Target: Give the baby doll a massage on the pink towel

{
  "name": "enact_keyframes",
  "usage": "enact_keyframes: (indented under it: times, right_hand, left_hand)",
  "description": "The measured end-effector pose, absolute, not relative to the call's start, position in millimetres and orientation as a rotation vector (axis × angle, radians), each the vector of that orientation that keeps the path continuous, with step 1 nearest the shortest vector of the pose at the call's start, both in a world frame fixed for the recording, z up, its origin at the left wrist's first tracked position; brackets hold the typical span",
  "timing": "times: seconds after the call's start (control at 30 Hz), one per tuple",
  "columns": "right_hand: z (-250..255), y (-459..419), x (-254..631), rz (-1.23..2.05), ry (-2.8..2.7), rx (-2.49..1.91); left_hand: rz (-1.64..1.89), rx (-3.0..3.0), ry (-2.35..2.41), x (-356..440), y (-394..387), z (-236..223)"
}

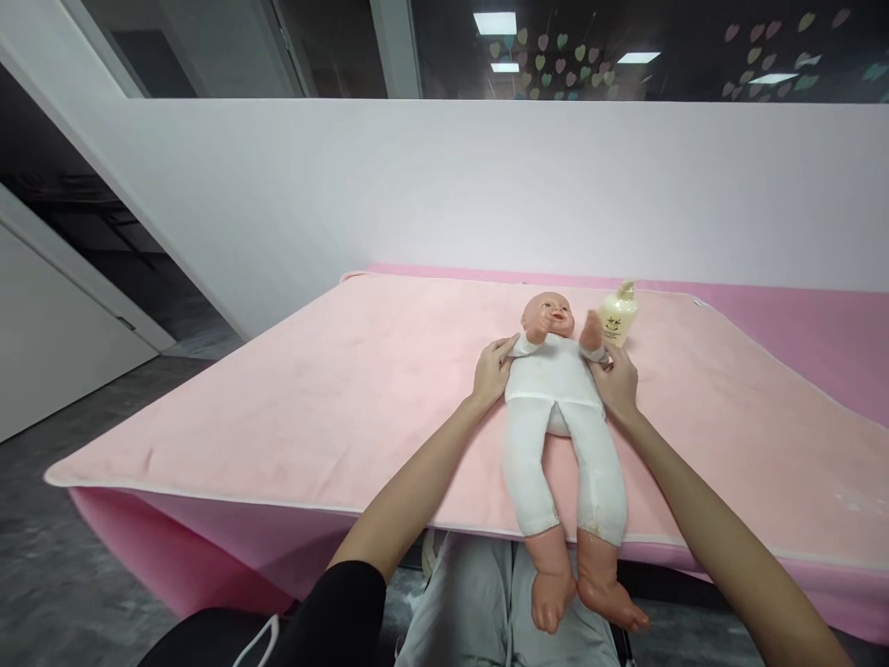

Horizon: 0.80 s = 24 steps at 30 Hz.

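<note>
A baby doll (554, 375) in white clothes lies on its back on a pink blanket (333, 389), head away from me, bare feet hanging over the near edge. My left hand (492, 372) grips the doll's right shoulder and sleeve at its side. My right hand (617, 380) holds the doll's other arm near the wrist, and that arm is raised. A small pale yellow bottle (619, 315) stands just behind my right hand, beside the doll's head.
The blanket covers a table with a darker pink sheet (798, 324) beneath it, against a white wall (444, 185). Grey floor and an open doorway lie to the left. My lap in grey trousers (472, 602) shows below the table edge.
</note>
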State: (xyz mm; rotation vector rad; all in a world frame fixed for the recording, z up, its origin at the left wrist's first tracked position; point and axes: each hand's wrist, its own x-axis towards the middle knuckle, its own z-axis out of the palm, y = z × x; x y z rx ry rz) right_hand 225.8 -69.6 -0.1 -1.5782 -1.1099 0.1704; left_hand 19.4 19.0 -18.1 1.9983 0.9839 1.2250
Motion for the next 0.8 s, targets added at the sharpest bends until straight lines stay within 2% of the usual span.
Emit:
enact_keyframes:
  times: [0.07,0.17,0.37,0.57,0.8]
  right_hand:
    - [1,-71,224,0.017,-1.264,-1.635]
    - [-1,-70,224,0.029,-1.225,-1.627]
    - [-8,-64,229,0.324,-0.744,-1.489]
    - [-4,-59,238,0.743,-0.138,-1.319]
    - [2,-60,243,0.898,-0.018,-1.215]
  left_hand:
    - [1.223,1.993,0.981,19,19,-18]
    - [1.248,1.895,0.945,19,20,-20]
    - [1.32,1.481,0.862,22,26,-23]
    - [1.323,1.035,0.984,19,32,-19]
    - [1.315,0.856,0.908,17,34,-14]
